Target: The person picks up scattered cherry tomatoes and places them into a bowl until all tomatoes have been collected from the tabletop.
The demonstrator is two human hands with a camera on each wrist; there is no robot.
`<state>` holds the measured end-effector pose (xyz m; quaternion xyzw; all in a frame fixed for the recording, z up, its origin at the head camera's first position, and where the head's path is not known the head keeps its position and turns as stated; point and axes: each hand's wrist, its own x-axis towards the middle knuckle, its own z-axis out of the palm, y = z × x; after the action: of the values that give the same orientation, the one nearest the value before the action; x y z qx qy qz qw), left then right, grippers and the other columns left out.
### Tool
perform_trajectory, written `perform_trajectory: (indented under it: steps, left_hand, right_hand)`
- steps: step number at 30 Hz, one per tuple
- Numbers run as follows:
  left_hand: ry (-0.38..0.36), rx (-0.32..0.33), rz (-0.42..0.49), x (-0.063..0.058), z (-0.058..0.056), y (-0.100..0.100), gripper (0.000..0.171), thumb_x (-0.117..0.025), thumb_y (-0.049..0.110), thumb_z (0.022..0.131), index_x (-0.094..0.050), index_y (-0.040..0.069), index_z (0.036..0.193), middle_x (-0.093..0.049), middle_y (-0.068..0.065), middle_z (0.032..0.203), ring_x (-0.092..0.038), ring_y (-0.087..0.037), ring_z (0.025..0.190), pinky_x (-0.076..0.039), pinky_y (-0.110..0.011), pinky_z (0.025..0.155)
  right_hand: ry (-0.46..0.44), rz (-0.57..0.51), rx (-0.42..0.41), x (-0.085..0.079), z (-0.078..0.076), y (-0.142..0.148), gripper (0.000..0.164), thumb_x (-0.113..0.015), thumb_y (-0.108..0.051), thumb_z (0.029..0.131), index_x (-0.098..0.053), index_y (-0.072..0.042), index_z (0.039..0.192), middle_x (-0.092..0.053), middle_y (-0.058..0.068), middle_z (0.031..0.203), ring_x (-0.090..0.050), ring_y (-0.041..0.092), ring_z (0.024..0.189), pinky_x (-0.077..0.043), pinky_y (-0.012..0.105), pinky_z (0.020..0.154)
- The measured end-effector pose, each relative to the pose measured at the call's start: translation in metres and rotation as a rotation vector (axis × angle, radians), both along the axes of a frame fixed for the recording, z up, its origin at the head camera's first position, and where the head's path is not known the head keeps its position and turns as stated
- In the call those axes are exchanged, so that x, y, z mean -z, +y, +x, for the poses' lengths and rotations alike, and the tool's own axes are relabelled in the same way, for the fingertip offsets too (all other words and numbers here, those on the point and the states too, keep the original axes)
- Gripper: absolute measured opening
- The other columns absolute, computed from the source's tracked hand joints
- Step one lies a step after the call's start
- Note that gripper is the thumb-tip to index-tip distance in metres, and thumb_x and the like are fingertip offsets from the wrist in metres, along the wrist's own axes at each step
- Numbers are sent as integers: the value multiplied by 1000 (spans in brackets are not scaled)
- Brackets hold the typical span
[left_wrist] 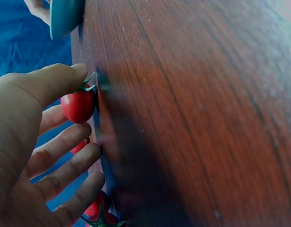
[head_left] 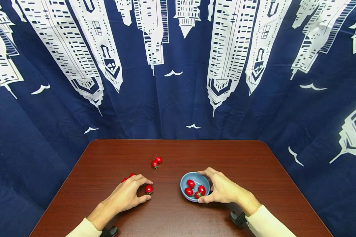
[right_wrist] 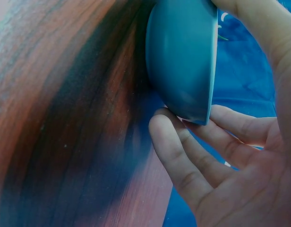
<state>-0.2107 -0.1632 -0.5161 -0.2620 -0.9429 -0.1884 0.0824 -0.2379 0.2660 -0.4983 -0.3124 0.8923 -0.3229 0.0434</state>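
The tabletop [head_left: 225, 154] ended in a straight far edge at twelve o'clock with rounded corners; open wood stretched from the blue bowl [head_left: 198, 178] to that edge and, past the right hand [head_left: 223, 188], towards three o'clock. That hand gripped the bowl from three o'clock, thumb and fingers at its rim; four tomatoes [head_left: 191, 183] lay inside.

At the bowl's nine o'clock, well apart, the left hand [head_left: 131, 194] had thumb and index finger either side of a single tomato [head_left: 149, 189]; whether they pinched it, I could not tell. A loose pair [head_left: 155, 164] lay at the bowl's ten o'clock.

The left hand partly hid two further tomatoes [head_left: 132, 175]. Both wrist views cut off the bowl at the top, and the right one hid its contents.

The wood was reddish brown and grained; beyond hung navy cloth [head_left: 166, 105] printed with white upside-down towers.
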Motion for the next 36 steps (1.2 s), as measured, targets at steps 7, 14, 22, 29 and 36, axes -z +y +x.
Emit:
perform_trajectory:
  steps: [7, 14, 22, 29, 36]
  left_hand:
    - [28, 19, -3, 0, -2, 1, 37, -100, 32, 94, -84, 28, 128, -79, 17, 119, -76, -11, 112, -69, -42, 94]
    - [20, 33, 14, -1, -2, 1, 35, -99, 27, 94, -85, 27, 126, -79, 17, 116, -77, -11, 108, -69, -38, 92]
    - [29, 28, 14, 1, -2, 2, 35, -99, 28, 94, -85, 28, 126, -79, 18, 117, -76, -8, 107, -69, -38, 92]
    - [45, 49, 29, 3, -2, 3, 34, -99, 28, 95, -85, 27, 126, -79, 19, 115, -76, -7, 102, -67, -33, 89]
    - [56, 48, 44, -3, -4, 7, 35, -99, 28, 95, -85, 26, 128, -80, 18, 117, -76, -8, 103, -68, -36, 90]
  right_hand:
    - [-2, 0, -1, 0, 1, 0, 98, -105, -50, 83, -63, 1, 155, -71, 9, 133, -74, 8, 100, -68, 26, 80]
    - [-7, -4, -1, 0, 1, 1, 98, -105, -49, 82, -63, 1, 155, -71, 9, 132, -74, 7, 98, -68, 26, 80]
    - [-2, -6, -5, 1, 0, 0, 98, -105, -48, 82, -63, 2, 154, -71, 10, 133, -74, 8, 98, -67, 26, 80]
    - [-28, 1, -6, 1, 2, 0, 98, -104, -51, 84, -62, 2, 155, -70, 11, 135, -73, 9, 101, -67, 25, 81]
    - [-13, 6, -2, -1, 0, 0, 98, -105, -49, 83, -62, 2, 155, -70, 10, 133, -74, 9, 99, -68, 26, 80]
